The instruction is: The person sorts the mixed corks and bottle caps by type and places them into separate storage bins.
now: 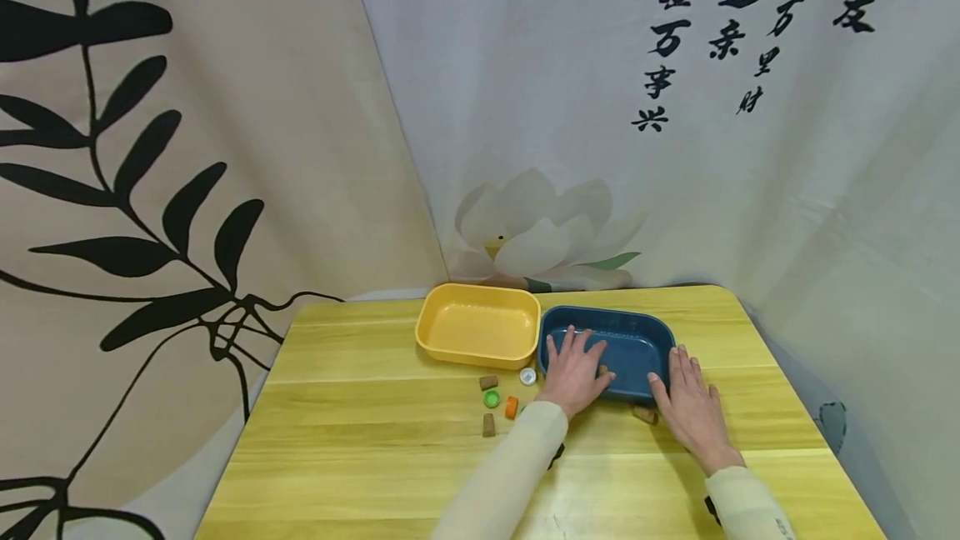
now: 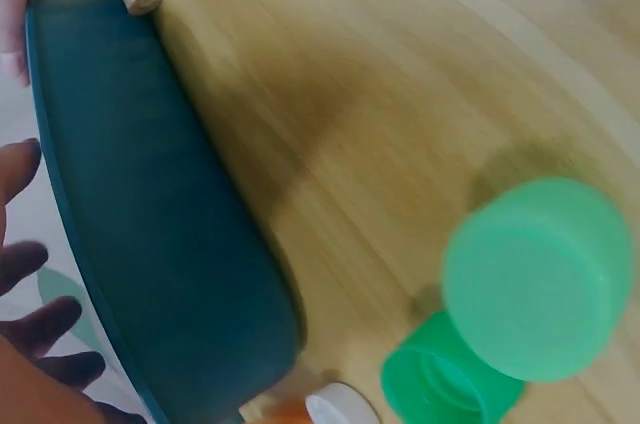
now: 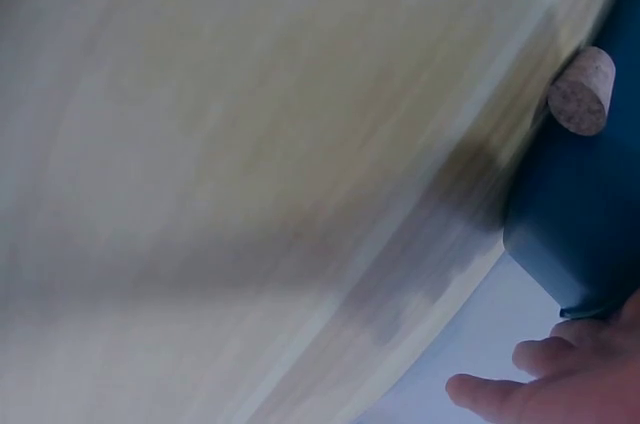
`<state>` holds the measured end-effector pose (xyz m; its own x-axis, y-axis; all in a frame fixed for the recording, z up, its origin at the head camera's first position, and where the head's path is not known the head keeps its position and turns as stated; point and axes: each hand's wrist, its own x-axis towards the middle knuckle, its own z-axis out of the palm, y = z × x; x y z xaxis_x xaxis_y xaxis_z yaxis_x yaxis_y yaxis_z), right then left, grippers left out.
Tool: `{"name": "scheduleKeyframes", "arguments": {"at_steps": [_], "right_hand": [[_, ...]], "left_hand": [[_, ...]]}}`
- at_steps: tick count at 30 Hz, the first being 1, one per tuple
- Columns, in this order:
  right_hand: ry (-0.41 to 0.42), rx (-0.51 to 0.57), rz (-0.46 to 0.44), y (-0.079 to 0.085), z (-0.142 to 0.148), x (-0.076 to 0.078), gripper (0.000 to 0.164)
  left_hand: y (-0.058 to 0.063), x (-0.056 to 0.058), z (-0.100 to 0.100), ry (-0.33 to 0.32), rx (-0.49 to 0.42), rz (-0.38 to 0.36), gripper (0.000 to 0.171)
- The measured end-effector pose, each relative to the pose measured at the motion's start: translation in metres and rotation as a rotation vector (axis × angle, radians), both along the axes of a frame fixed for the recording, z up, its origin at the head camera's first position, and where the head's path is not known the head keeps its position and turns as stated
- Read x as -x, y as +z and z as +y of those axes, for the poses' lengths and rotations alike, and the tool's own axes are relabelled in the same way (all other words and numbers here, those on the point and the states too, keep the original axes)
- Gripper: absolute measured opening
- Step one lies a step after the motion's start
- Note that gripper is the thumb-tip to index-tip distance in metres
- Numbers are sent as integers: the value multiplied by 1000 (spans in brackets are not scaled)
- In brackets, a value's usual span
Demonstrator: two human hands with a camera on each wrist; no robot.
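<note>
A dark blue tray (image 1: pixel 626 323) lies toward the back of the table. My left hand (image 1: pixel 573 373) reaches over its left part with the fingers spread; in the left wrist view, dark fingertips (image 2: pixel 62 316) show beyond the tray's rim. At the tray's right end is my right hand (image 1: pixel 692 411), fingers straight and close along the wall, thumb toward the front corner. Neither hand grips anything. A cork (image 1: pixel 645 414) lies against the tray's front wall, seen also in the right wrist view as a cork stopper (image 3: pixel 582 91). Something small and brown (image 1: pixel 602 370) shows near my left thumb.
A yellow tray (image 1: pixel 480 359) stands left of the blue one. In front of it lie corks (image 1: pixel 488 382), a white cap (image 1: pixel 528 376), a green cap (image 1: pixel 491 398) and an orange cap (image 1: pixel 512 407). More green caps (image 2: pixel 540 279) lie near my left wrist. Curtains hang behind the table.
</note>
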<state>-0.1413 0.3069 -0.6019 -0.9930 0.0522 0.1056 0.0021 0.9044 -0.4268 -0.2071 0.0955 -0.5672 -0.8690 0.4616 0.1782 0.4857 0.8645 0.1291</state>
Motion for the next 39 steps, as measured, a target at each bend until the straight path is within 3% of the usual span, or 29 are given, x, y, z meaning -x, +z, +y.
{"name": "scheduleKeyframes", "arguments": {"at_steps": [10,18,25,32,39], "right_hand": [[7,15,16,-1,-1,-1,76],[14,-2,30,-1,0,-3,75],[19,11,25,1,-2,-1,75],[20,12,29,2,-1,-1,74],[24,18,25,2,-2,-1,74]], "left_hand": [[0,-13,-48,4,-200,57,66],[4,-29,-90,11,-269,120,69],[1,-38,-121,68,-311,117,70],[-6,-48,-143,65,-269,111,67],[-15,-60,-156,-41,-189,103,70]]}}
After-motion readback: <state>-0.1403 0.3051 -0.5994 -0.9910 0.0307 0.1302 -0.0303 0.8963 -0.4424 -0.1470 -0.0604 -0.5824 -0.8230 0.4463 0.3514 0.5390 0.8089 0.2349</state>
